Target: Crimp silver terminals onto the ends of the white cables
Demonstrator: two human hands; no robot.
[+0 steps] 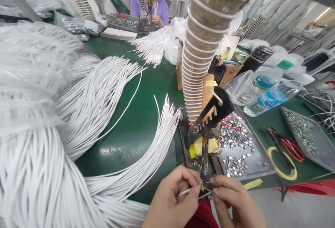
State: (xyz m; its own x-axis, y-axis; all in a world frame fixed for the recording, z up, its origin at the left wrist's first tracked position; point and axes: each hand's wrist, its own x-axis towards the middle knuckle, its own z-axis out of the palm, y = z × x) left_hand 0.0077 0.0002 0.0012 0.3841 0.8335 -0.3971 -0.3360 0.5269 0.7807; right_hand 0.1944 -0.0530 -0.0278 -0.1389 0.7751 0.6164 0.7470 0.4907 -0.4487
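Just below the lever tool [206, 121], at the near edge of the green table [136, 123], both hands meet over one thin white wire [186, 191]. The left hand [170, 203] pinches it between thumb and forefinger, the other fingers curled under. The wire runs nearly level out of that pinch, and its bared end shows a small yellow bit right beneath the tool's base. The right hand [235, 200] comes in from the other side, thumb and forefinger drawn narrow on that same end; whether a metal piece sits between them is too small to tell. Right of the lever tool lies a grey tray [258, 160] strewn with shiny metal clips [232, 137]. Further right of it are red-handled pliers [288, 146] and a yellow tape roll [284, 175]. Left of the tool, a bundle of white wires [146, 154] fans across the table, its cut ends pointing at the tool. A ribbed hose [204, 46] rises straight above the tool, and two water bottles [269, 97] lie behind it to the right.
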